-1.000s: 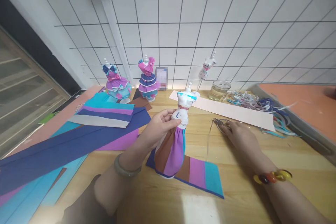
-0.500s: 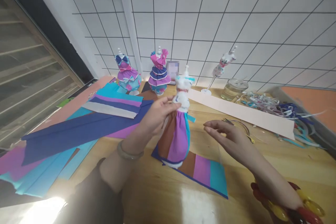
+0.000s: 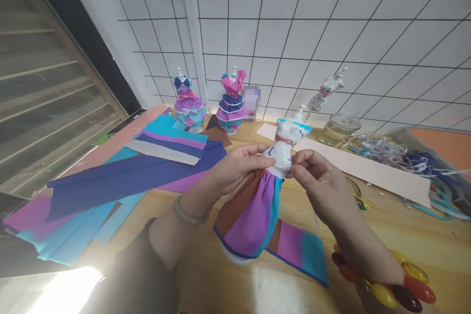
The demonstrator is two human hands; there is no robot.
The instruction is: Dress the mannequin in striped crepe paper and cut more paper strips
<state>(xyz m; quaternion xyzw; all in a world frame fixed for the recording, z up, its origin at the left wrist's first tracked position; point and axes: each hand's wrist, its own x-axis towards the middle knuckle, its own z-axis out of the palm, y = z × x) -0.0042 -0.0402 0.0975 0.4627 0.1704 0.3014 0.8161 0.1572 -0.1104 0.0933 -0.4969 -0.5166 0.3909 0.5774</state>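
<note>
A small white mannequin (image 3: pixel 283 149) leans to the right in front of me, with a turquoise strip round its chest. My left hand (image 3: pixel 245 164) grips it at the waist, thumb lying across its front. From the waist hangs a gathered paper skirt (image 3: pixel 253 216) in brown, purple and turquoise with a dark blue hem. My right hand (image 3: pixel 316 176) pinches at the skirt's top edge on the right side of the waist; its fingertips hide what lies between them. A striped paper strip (image 3: pixel 298 250) of the same colours lies on the table behind the skirt.
Two dressed mannequins (image 3: pixel 189 105) stand at the back left. A bare mannequin (image 3: pixel 326 93) is at the back right, beside a glass jar (image 3: pixel 340 130). Coloured paper sheets (image 3: pixel 136 176) cover the left side. A long pale strip (image 3: pixel 368 171) and a tray of scraps (image 3: pixel 401 157) are on the right.
My right hand has moved left to the mannequin's waist, where its fingers have closed. The mannequin now tilts further right, and its skirt spreads wider. The view has shifted slightly.
</note>
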